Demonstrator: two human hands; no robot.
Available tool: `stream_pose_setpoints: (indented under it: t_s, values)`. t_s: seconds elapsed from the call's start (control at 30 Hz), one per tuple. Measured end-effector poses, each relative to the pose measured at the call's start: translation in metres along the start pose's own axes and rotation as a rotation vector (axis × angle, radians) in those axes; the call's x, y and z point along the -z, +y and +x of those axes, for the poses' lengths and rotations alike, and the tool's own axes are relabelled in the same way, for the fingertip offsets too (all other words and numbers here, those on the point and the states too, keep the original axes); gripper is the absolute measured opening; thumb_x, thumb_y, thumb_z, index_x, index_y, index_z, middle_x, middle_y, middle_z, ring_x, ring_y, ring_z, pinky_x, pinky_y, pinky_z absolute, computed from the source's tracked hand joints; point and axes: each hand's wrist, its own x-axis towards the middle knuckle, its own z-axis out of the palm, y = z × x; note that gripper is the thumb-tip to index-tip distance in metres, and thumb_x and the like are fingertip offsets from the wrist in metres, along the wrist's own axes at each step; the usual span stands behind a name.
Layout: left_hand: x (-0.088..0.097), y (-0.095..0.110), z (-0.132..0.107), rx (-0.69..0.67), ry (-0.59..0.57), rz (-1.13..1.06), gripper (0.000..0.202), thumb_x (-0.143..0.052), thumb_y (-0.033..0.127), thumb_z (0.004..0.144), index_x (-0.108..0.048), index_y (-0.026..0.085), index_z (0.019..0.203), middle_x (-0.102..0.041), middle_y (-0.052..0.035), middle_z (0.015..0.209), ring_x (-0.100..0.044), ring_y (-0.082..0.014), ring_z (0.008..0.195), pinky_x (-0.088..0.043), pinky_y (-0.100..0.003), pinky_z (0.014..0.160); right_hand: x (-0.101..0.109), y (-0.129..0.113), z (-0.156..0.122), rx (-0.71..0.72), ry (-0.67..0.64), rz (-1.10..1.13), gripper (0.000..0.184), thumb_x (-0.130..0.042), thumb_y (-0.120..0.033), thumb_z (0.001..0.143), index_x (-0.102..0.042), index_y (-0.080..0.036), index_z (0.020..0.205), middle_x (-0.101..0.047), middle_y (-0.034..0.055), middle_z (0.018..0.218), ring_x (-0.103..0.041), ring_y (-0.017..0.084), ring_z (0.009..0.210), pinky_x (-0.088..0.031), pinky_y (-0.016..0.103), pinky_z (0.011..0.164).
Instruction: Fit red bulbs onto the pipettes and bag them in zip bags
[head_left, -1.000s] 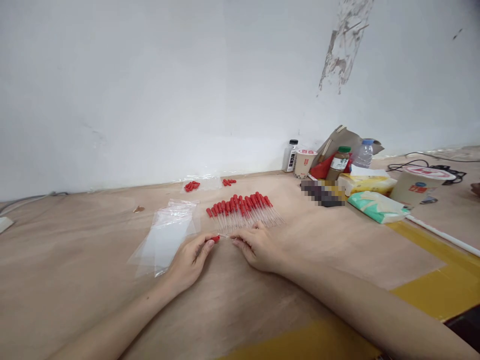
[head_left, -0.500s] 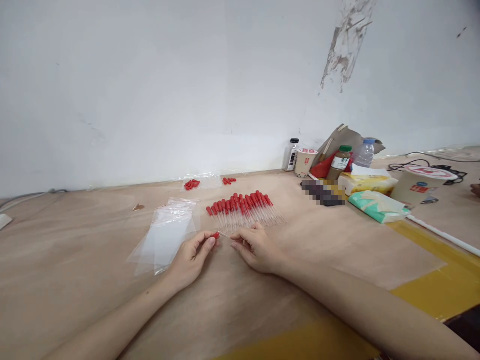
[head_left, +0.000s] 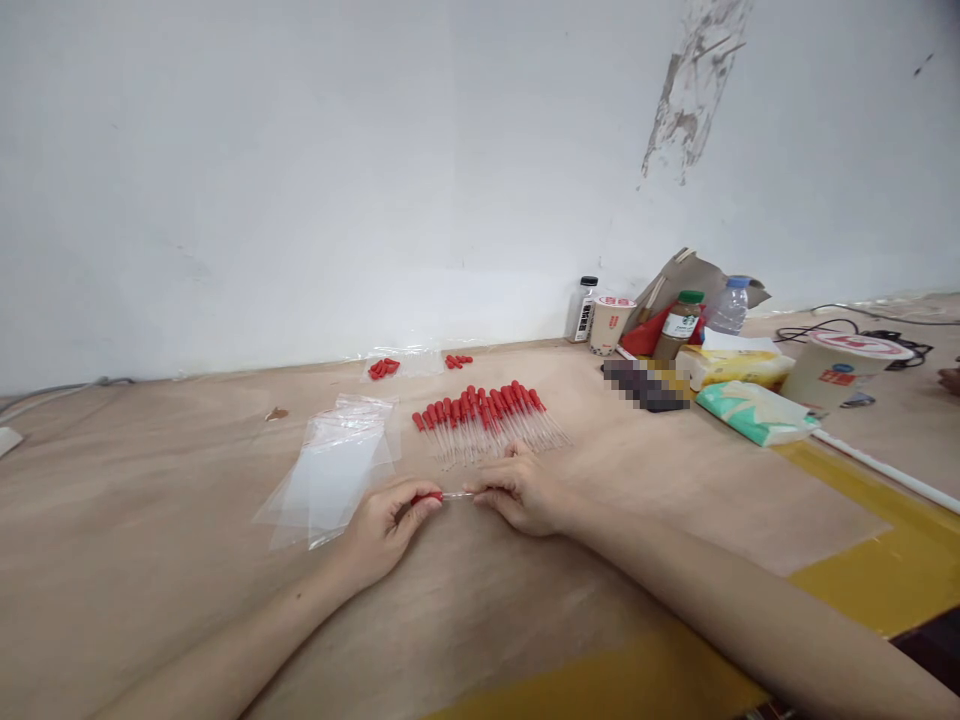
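Between finger and thumb, my left hand (head_left: 394,527) pinches the red rubber bulb (head_left: 428,496) of a dropper. My right hand (head_left: 523,491) grips the clear glass tube (head_left: 456,495) of the same dropper, which lies level between the two hands. Just beyond them, a row of droppers (head_left: 480,410) with red bulbs rests on the table, tips toward me. To the left are overlapping clear zip bags (head_left: 341,470). Loose red bulbs (head_left: 384,369) sit on a plastic bag (head_left: 420,364) near the wall, with a few more red bulbs (head_left: 459,361) beside them.
At the back right stand a paper cup (head_left: 610,325), a green-capped bottle (head_left: 679,328), a clear bottle (head_left: 729,307) and tissue packs (head_left: 756,412). A larger cup (head_left: 832,375) and black cables (head_left: 911,345) are farther right. Yellow tape (head_left: 885,575) covers part of the table.
Both hands have moved slightly closer to me with the dropper, which now lies straighter. More of the red bulb shows in my left fingers.
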Motion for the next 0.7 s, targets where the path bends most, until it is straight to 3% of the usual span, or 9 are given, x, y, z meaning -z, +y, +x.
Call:
stream_pose_setpoints:
  t_s: [0.13, 0.37, 0.7]
  values:
    - [0.001, 0.006, 0.0, -0.107, -0.064, 0.071, 0.023, -0.041, 0.031, 0.089, -0.061, 0.02, 0.084, -0.064, -0.0026, 0.078, -0.057, -0.0161, 0.076, -0.043, -0.031, 0.076, 0.002, 0.005, -0.001, 0.067, 0.02, -0.124, 0.018, -0.048, -0.022, 0.085, -0.066, -0.024, 0.087, -0.065, -0.0002, 0.079, -0.053, 0.01, 0.067, -0.024, 0.029, 0.073]
    - [-0.002, 0.005, 0.0, -0.208, 0.002, 0.145, 0.018, -0.045, 0.028, 0.087, -0.06, 0.019, 0.082, -0.062, -0.0024, 0.071, -0.055, -0.0155, 0.069, -0.043, -0.03, 0.072, -0.006, -0.006, -0.001, 0.079, 0.102, -0.226, 0.025, -0.04, -0.023, 0.086, -0.065, -0.019, 0.083, -0.064, 0.0022, 0.072, -0.048, 0.011, 0.06, -0.021, 0.031, 0.068]
    - [-0.005, 0.003, -0.003, -0.307, -0.022, 0.183, 0.013, -0.048, 0.023, 0.086, -0.058, 0.018, 0.08, -0.06, -0.0015, 0.07, -0.054, -0.0142, 0.067, -0.042, -0.034, 0.082, -0.011, -0.019, 0.001, -0.046, -0.016, -0.145, 0.021, -0.045, -0.019, 0.083, -0.061, -0.017, 0.07, -0.064, -0.0005, 0.066, -0.05, 0.011, 0.06, -0.025, 0.029, 0.068]
